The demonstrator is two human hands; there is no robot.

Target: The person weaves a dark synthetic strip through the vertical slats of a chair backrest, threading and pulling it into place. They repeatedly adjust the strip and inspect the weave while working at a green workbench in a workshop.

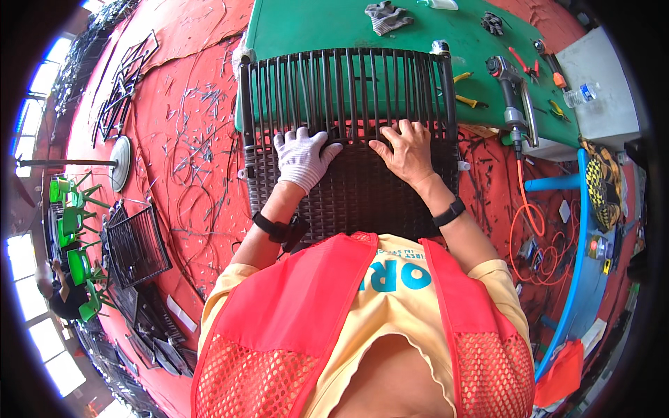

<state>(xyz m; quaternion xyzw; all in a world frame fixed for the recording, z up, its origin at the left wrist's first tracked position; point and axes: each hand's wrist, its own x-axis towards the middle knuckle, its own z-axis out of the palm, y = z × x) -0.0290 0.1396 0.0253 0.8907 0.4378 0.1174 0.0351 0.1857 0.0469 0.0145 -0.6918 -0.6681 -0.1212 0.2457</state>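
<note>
In front of me is a dark wicker chair panel (348,195), closely woven in its nearer part. Bare upright rods (341,80) run across its far part between two side posts. My left hand (303,159), in a pale grey knitted glove, has its fingers hooked over the edge of the weave on the left. Bare, my right hand (406,155) grips the same edge farther right, fingers bent among the rods and thumb toward the middle. The fingertips of both hands are partly hidden.
Beyond the panel, a green table (306,24) bears a grey glove (387,17), yellow-handled pliers (470,102), a power tool (512,97) and red-handled cutters (524,63). An orange hose (521,188) coils on the right. Cut strips litter the red floor (195,160); metal frames (136,244) lie left.
</note>
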